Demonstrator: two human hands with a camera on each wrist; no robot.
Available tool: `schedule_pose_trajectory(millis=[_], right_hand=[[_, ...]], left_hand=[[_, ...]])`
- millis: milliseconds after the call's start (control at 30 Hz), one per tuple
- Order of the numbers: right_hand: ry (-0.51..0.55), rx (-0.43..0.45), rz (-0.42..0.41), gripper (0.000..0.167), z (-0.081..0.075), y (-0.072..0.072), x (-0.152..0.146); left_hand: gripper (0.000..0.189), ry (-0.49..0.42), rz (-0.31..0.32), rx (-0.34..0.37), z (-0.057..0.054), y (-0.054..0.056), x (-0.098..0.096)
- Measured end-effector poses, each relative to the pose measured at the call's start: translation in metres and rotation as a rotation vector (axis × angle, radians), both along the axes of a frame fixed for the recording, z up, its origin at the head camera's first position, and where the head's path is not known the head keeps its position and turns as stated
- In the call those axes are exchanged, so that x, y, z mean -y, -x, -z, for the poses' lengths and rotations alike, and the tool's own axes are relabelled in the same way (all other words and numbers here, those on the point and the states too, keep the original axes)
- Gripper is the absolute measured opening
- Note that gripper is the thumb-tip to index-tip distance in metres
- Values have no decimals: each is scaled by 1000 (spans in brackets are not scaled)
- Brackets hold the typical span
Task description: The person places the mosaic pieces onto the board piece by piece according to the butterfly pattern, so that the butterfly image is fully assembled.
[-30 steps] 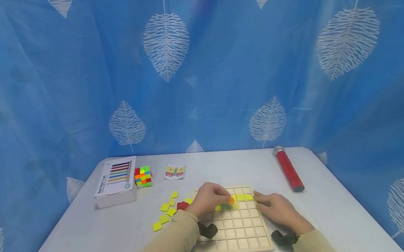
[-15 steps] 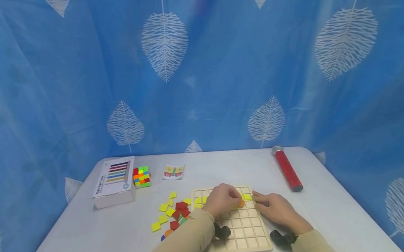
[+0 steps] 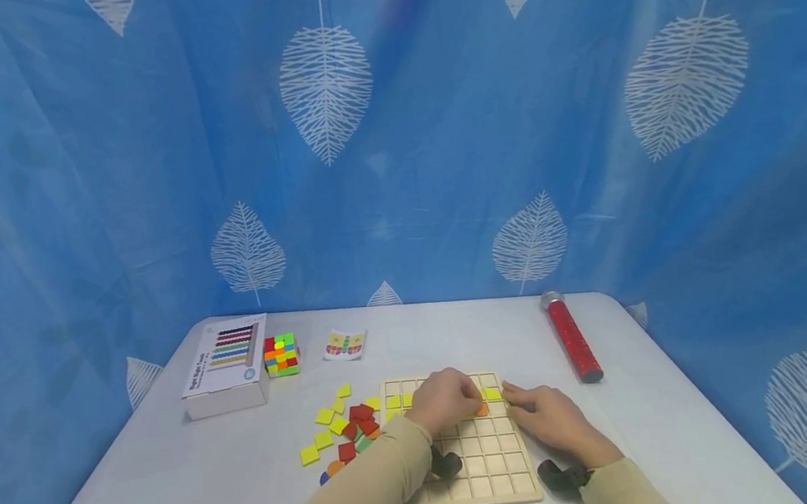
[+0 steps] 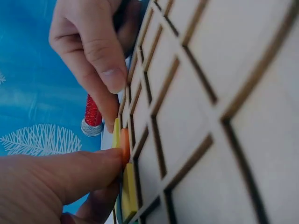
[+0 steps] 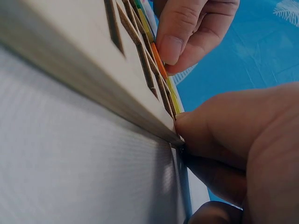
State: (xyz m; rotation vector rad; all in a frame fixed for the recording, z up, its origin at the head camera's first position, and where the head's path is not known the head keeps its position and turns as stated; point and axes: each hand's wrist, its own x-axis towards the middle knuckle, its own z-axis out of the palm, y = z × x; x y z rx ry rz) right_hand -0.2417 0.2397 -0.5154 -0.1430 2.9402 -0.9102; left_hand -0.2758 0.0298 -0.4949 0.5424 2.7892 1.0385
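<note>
A wooden grid board (image 3: 496,465) lies on the table, with yellow tiles (image 3: 492,393) set in its upper rows. My left hand (image 3: 446,400) reaches over those rows. Its thumb and fingers pinch an orange disc (image 4: 124,145), which sits low at a cell beside a yellow tile (image 4: 129,189) in the left wrist view. At the board's upper right edge, my right hand (image 3: 554,418) grips the rim, thumb on top and fingers at the side, as the right wrist view shows. Part of the upper rows is hidden behind my left hand.
Left of the board lie loose yellow (image 3: 310,455), red (image 3: 347,451), green, orange and blue pieces. Behind them stand a white box (image 3: 225,396), a puzzle cube (image 3: 281,356) and a small picture card (image 3: 344,345). A red glittery tube (image 3: 573,340) lies at the right.
My left hand has moved right along the upper rows with the orange disc and come down at a cell near the right side. The right hand stays at the board's edge.
</note>
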Motion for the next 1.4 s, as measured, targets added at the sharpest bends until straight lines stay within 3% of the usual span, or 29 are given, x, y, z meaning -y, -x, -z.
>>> schedule_pose_trajectory(millis=[467,667,767,867,1033,1167,1267,1400], right_hand=[[-10,-18,-13,43,2,1,-1],[-29,-32,-34,42,2,2,-3],[-33,-39,-39,43,1,2,-3],[-19,-31,-37,44,0,1,-1],[2,-6,-28,45,2,0,1],[-4,-7,-25,45,4,1,1],[-16,-24,-37,44,2,1,-2],[-6,-26,-59,43,0,2,-2]], left_hand=[[5,49,27,-97,5,-2,1],[12,-103,-48,-110,-2,-10,13],[13,-212,-106,-90,-8,-10,36],[12,-271,-189,-62,-8,-9,73],[16,-303,-363,19,0,-12,150],[24,-300,-434,85,4,-16,203],[29,-281,-467,91,8,-17,226],[29,-257,-520,57,19,-19,241]])
